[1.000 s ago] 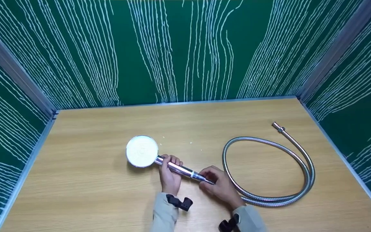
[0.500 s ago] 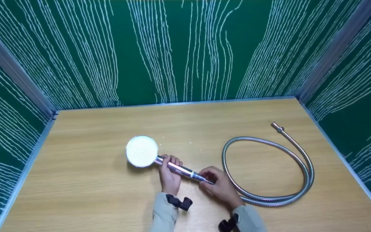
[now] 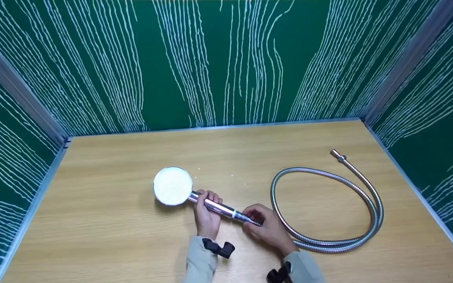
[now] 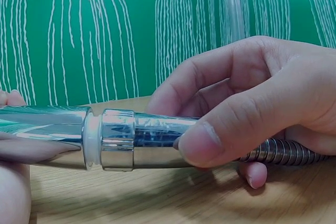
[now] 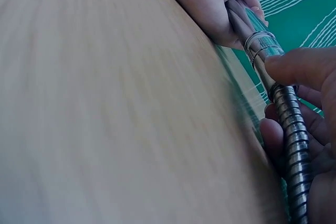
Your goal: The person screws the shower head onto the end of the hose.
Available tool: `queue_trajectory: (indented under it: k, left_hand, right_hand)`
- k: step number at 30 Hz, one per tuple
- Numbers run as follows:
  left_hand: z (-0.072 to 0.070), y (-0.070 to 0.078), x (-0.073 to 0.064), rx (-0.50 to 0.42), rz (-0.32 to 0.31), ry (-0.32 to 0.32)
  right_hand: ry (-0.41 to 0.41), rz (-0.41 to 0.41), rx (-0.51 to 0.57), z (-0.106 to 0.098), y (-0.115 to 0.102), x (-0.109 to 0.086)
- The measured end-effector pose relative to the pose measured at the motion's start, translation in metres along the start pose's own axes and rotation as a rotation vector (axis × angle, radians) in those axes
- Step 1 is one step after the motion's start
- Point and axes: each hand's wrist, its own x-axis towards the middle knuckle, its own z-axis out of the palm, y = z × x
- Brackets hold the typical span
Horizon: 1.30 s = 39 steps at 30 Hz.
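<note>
A chrome hand shower (image 3: 172,186) with a round white face lies toward the left, its handle slanting down to the right. My left hand (image 3: 208,212) grips that handle near the head. With thumb and fingers, my right hand (image 3: 269,227) pinches the smooth metal connector (image 4: 157,137) at the end of the shower hose (image 5: 295,145). In the left wrist view the connector lines up with the handle's end, and a white ring (image 4: 93,140) shows between them. Whether the threads are engaged I cannot tell.
The hose's loop (image 3: 323,170) lies on the wooden table (image 3: 104,228) at the right, its free end fitting (image 3: 338,155) pointing to the back. Small white crumbs dot the table behind the handle. Green walls (image 3: 167,78) with white lines enclose the back and sides.
Both hands keep their holds on the handle and the connector. The view has shifted very slightly; otherwise hardly anything differs.
</note>
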Motion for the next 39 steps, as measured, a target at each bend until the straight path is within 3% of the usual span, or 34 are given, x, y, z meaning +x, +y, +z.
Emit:
queue_trajectory:
  k: [9,19,39]
  left_hand:
    - [-0.0025,-0.0001,-0.0017,0.001,-0.019,0.029]
    - [-0.0048,-0.0015,-0.0014,-0.016,-0.018,-0.010]
    - [0.0008,0.0008,0.0012,-0.024,-0.025,0.011]
  right_hand:
    - [-0.014,-0.019,0.046,0.0014,0.0040,-0.0019]
    - [-0.006,0.008,0.113,0.0020,0.0067,-0.0028]
    - [-0.007,0.015,0.054,0.0006,0.0038,0.0011]
